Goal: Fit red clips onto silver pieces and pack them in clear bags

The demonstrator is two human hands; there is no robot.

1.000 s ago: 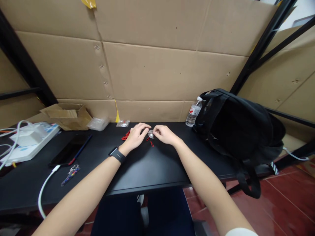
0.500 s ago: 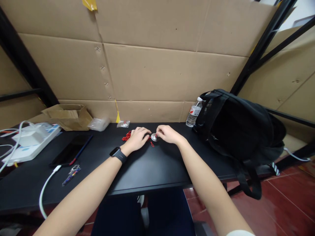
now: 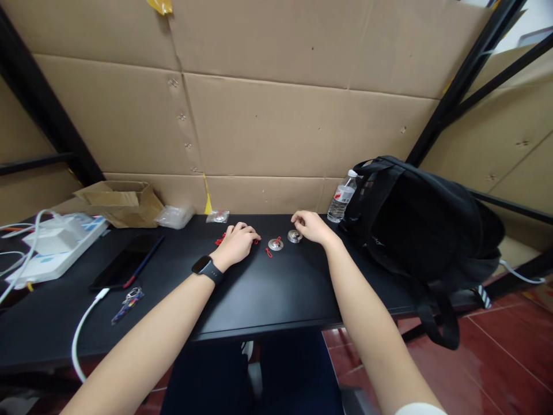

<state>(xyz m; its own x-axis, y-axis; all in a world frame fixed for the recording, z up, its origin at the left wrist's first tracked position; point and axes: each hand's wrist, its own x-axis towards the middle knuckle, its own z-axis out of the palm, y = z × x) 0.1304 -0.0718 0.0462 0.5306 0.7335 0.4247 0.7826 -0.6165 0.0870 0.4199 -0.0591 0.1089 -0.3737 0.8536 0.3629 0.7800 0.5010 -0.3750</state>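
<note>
Two small silver discs lie on the black table (image 3: 268, 294). One silver disc (image 3: 275, 244) carries a red cord and sits just right of my left hand (image 3: 237, 242). My left hand rests knuckles up, fingers curled over a bunch of red cords (image 3: 220, 238). My right hand (image 3: 310, 226) is farther right, its fingertips bent down onto the second silver disc (image 3: 294, 236). A black watch (image 3: 207, 269) is on my left wrist.
A black backpack (image 3: 423, 230) and a water bottle (image 3: 341, 199) stand at the right. A small clear bag (image 3: 217, 217), a plastic packet (image 3: 174, 217) and a cardboard box (image 3: 118, 202) line the cardboard wall. A phone (image 3: 125, 262), keys (image 3: 127, 304), white cable (image 3: 84, 331) and chargers (image 3: 47, 245) lie left.
My right hand let the corded disc down on the table and moved right to a second disc. My left hand drew back slightly to the left.
</note>
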